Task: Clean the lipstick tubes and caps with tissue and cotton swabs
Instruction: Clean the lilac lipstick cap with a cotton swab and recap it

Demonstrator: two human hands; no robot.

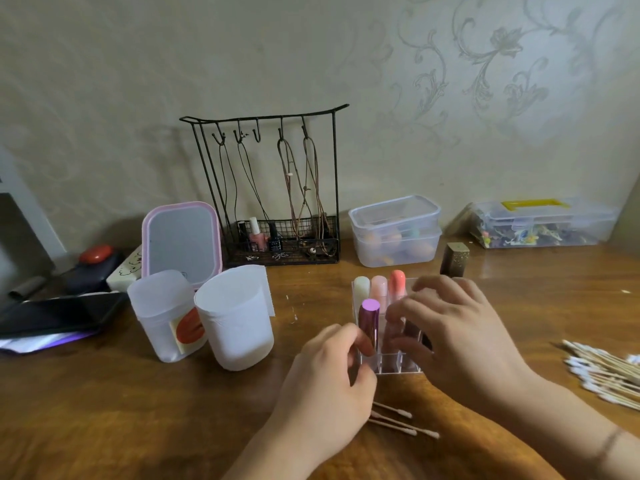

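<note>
**Both hands at the lipstick organiser**

A clear acrylic organiser [381,365] stands on the wooden table [173,410], right of its middle and toward the near edge. The left hand [329,386] grips a metallic purple lipstick tube [369,323] between thumb and fingers; the tube stands upright at the organiser's front left corner. The right hand [457,334] hovers over the organiser's right side with fingers spread and loosely bent; whether it touches the tubes beneath cannot be told. Three pastel tubes [379,287] stand in the back row. A gold-capped lipstick [454,259] stands just behind the organiser. Three cotton swabs [398,420] lie at the near edge between the wrists; a swab pile [606,375] lies at the right edge. Two white tissue tubs [239,327] stand left of centre.
</note>
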